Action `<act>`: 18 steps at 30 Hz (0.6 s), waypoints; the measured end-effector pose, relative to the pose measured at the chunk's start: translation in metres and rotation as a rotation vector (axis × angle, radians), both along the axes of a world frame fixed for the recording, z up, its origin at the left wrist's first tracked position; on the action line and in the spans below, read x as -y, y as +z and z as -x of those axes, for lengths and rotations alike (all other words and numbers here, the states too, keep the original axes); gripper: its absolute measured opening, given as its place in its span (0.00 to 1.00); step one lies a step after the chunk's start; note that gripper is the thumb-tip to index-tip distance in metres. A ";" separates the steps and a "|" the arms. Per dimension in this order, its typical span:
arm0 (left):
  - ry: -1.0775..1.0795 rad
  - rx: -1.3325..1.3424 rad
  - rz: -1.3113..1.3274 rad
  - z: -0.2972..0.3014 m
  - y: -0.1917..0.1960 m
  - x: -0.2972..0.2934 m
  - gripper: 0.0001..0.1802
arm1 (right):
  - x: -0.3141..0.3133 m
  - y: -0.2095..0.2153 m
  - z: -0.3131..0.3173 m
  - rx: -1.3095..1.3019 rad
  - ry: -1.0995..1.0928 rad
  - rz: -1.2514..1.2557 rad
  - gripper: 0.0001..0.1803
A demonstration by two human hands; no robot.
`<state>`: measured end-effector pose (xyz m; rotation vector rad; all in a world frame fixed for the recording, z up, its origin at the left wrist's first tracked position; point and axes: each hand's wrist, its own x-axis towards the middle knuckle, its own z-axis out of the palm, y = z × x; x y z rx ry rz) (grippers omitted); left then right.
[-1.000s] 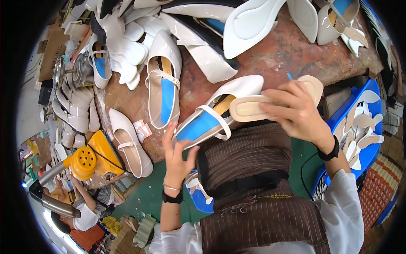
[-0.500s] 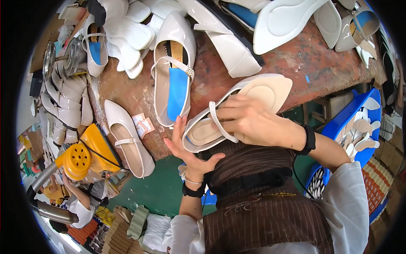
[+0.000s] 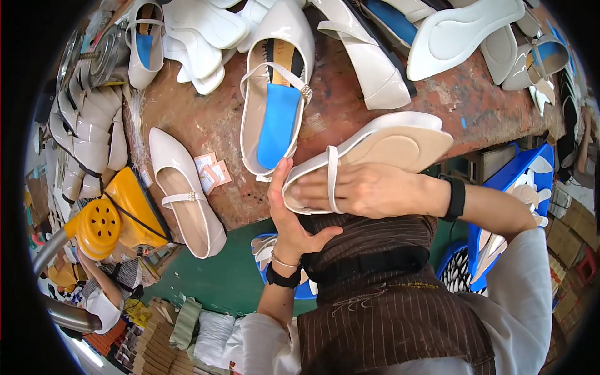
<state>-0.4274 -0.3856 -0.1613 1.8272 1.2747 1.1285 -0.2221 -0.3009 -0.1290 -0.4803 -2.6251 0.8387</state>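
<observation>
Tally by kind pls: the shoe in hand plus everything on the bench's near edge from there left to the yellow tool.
Strap shoes: 3 (held shoe, blue-insert shoe, plain cream shoe)
Paper tags: 2
Yellow tool: 1
Total: 6

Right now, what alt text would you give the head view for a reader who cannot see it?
A person's right hand presses a beige insole into a cream strapped flat shoe while the left hand cups its heel end. Beyond lies a worn brown workbench strewn with more cream shoes, one with a blue insole, and a yellow heat blower at left.
</observation>
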 end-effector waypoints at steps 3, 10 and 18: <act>-0.005 0.070 -0.057 -0.001 0.000 -0.001 0.63 | -0.009 0.001 0.011 0.044 0.204 0.067 0.28; -0.172 -0.769 -0.014 -0.008 0.106 -0.018 0.25 | 0.001 0.016 0.012 0.117 -0.002 0.090 0.18; -0.162 -1.268 -0.218 -0.007 0.083 -0.020 0.05 | 0.022 0.026 -0.024 0.338 -0.345 -0.320 0.18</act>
